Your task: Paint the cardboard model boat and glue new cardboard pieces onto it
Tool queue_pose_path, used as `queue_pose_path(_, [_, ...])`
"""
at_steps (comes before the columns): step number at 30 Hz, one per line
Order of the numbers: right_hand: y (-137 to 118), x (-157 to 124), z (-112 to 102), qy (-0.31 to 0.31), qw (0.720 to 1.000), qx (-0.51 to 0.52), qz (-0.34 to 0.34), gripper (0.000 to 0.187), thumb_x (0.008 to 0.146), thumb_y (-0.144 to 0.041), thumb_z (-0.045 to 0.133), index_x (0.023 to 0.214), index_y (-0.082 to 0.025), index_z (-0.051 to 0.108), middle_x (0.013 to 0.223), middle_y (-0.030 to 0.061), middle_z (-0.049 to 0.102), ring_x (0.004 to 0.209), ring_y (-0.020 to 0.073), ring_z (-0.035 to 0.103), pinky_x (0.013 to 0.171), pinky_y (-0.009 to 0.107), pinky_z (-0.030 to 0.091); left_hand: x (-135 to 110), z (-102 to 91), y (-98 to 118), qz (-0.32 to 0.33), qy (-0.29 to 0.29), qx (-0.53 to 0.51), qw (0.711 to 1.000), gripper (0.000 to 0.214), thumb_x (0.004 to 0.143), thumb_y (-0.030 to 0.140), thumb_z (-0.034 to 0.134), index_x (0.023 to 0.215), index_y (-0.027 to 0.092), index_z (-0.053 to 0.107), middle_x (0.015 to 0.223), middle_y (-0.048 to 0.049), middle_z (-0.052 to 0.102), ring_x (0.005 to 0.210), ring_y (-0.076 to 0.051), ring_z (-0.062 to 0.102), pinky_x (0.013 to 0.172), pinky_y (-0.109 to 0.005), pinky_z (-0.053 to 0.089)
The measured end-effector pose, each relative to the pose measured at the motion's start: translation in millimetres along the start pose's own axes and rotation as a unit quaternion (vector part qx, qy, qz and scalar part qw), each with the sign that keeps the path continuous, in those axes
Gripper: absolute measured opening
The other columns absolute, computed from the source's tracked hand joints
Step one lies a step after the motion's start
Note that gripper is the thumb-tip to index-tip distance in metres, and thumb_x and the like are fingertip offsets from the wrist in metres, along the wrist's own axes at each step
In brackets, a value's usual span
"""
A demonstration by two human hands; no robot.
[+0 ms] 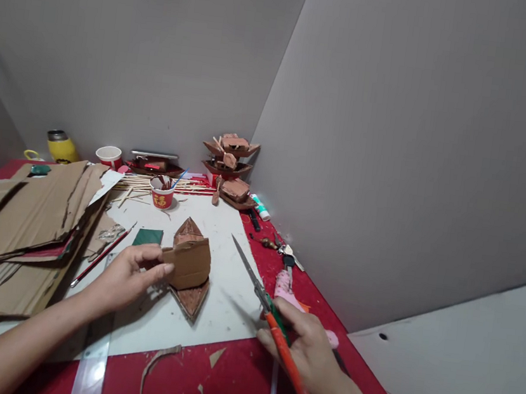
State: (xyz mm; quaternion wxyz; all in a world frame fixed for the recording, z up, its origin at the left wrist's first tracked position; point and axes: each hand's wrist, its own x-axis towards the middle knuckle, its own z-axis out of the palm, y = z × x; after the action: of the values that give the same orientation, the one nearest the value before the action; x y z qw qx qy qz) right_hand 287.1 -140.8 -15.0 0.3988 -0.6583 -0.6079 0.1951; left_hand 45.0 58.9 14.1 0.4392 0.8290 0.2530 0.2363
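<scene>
My left hand (136, 274) pinches the left edge of a brown cardboard piece (191, 264) between thumb and fingers. The piece is over the middle of a small reddish-brown model boat (192, 303), whose two pointed ends show; whether they touch is hidden. In my right hand (305, 340) are scissors (286, 353) with orange and green handles. Their blades point up and left, close together, to the right of the boat. Beside my left hand lies a dark green square (149, 237) on the white board (220, 351).
Stacked cardboard sheets (25, 219) fill the left side. Behind the board stand a red paper cup (161, 195), thin wooden sticks (192, 187) and finished-looking model boats (232, 155). A pink glue gun (286, 286) and keys (290, 256) lie right. A clear ruler (92, 361) is at front left.
</scene>
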Motion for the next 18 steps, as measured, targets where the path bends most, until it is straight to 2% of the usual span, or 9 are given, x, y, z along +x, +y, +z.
queue_pose_path(4, [0.5, 1.1, 1.4, 0.007, 1.000, -0.017, 0.000, 0.022, 0.081, -0.026, 0.061, 0.069, -0.022, 0.042, 0.059, -0.0061, 0.044, 0.053, 0.0113, 0.039, 0.049, 0.022, 0.036, -0.1, 1.6, 3.5, 0.003, -0.007, 0.045, 0.999, 0.026, 0.088, 0.034, 0.053, 0.074, 0.015, 0.065, 0.069, -0.0003, 0.059, 0.068, -0.015, 0.052, 0.065, -0.025, 0.041])
queue_pose_path(8, [0.2, 2.9, 2.3, 0.011, 1.000, -0.023, 0.006, 0.024, 0.081, -0.031, 0.061, 0.068, -0.022, 0.043, 0.057, -0.0051, 0.046, 0.052, 0.0118, 0.039, 0.048, 0.023, 0.037, -1.1, 3.6, 5.0, 0.026, 0.004, 0.083, 0.996, 0.027, 0.088, 0.033, 0.053, 0.069, 0.016, 0.060, 0.065, 0.0019, 0.052, 0.064, -0.013, 0.048, 0.061, -0.024, 0.038])
queue_pose_path(18, [4.0, 1.6, 3.6, -0.006, 1.000, -0.010, 0.028, 0.027, 0.082, -0.032, 0.060, 0.068, -0.023, 0.040, 0.058, -0.0058, 0.045, 0.052, 0.0122, 0.041, 0.049, 0.022, 0.037, 0.8, 3.1, 5.5, 0.024, -0.012, 0.093, 0.995, 0.024, 0.090, 0.030, 0.051, 0.073, 0.016, 0.061, 0.068, 0.0008, 0.054, 0.066, -0.014, 0.049, 0.063, -0.026, 0.038])
